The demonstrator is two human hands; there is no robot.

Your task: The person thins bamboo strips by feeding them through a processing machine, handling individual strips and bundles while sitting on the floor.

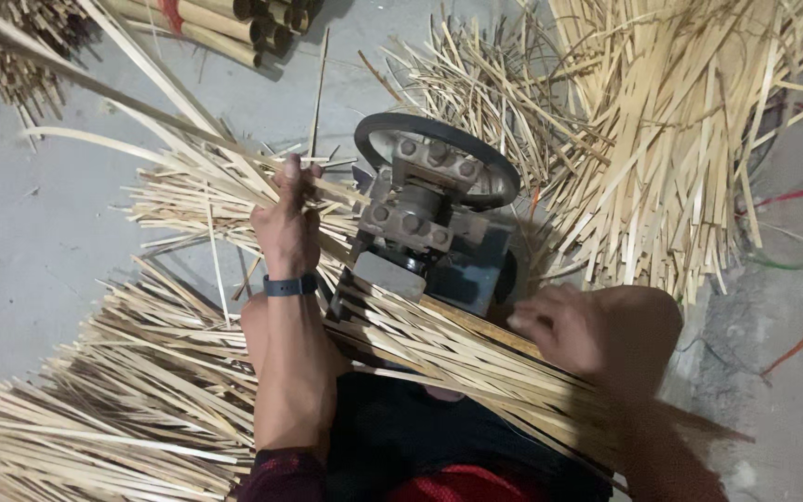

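Here the left hand (287,223) is clenched around a long bamboo strip (123,102) that runs up and away to the left, just beside the machine (425,218) with its black belt wheel (439,139). The right hand (592,330), blurred, rests on a bundle of strips (448,349) lying across the lap; whether it grips them I cannot tell. A dark band (290,285) circles the left wrist. Loose strips (141,409) pile on the grey floor (30,242) at left, more at upper right.
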